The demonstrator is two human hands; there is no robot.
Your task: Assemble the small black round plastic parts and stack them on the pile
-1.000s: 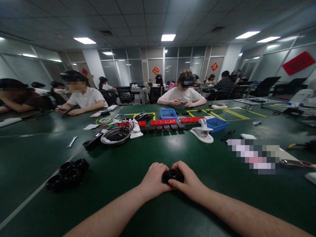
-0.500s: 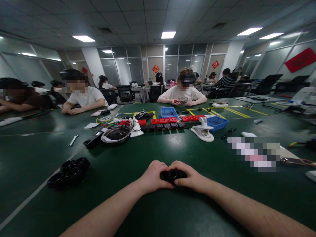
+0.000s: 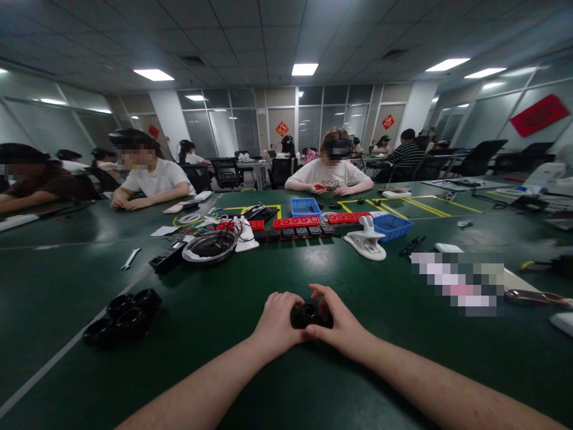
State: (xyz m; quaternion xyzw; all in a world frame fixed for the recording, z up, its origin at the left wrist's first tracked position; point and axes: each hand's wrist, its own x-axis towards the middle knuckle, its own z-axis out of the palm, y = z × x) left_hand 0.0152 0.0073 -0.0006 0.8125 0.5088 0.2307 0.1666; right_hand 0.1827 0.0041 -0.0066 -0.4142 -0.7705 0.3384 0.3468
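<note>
Right fingers lift off since half a second ago, exposing more of the black round part [image 3: 308,314]. Part sits pinched between left hand [image 3: 277,322] and right hand [image 3: 341,322], just above the green table [image 3: 385,358].

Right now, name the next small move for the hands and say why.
Probably keep both hands pinched and work the small black part: the left hand and right hand grip it from either side just above the green table, its round opening facing up.
</note>
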